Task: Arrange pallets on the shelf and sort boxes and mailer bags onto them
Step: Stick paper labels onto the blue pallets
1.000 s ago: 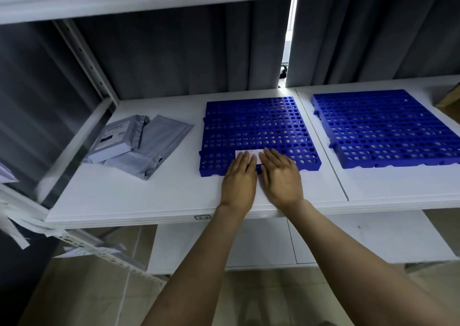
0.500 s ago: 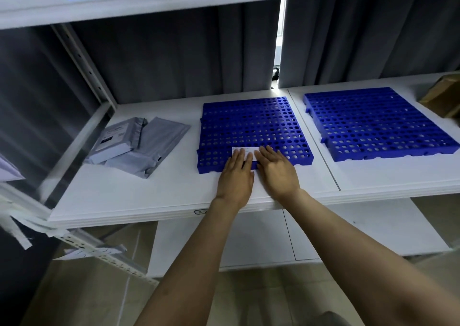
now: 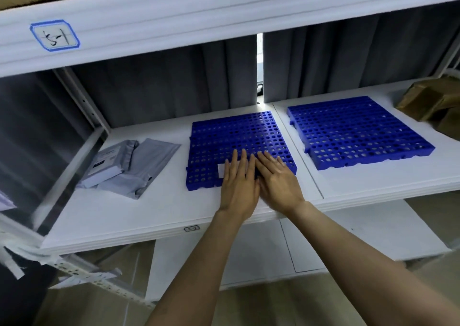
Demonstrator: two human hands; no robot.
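Two blue perforated pallets lie flat on the white shelf point(image 3: 149, 216). The left pallet point(image 3: 236, 136) sits mid-shelf, the right pallet point(image 3: 356, 131) beside it with a gap between. My left hand point(image 3: 239, 179) and my right hand point(image 3: 278, 176) lie side by side, fingers straight, pressing on the front edge of the left pallet. A small white label point(image 3: 221, 171) on that pallet shows at my left hand's fingers. Grey mailer bags point(image 3: 129, 164) lie in a loose pile at the shelf's left. Brown boxes point(image 3: 430, 101) stand at the far right.
A grey curtain point(image 3: 161, 81) hangs behind the shelf. A metal upright point(image 3: 84, 99) bounds the left side. The shelf above carries a blue-edged label point(image 3: 54, 37). A lower white shelf point(image 3: 249, 256) shows beneath my arms.
Both hands have slid a little further onto the left pallet's front edge. The view has tilted up and shifted, bringing the upper shelf and the brown boxes into sight.
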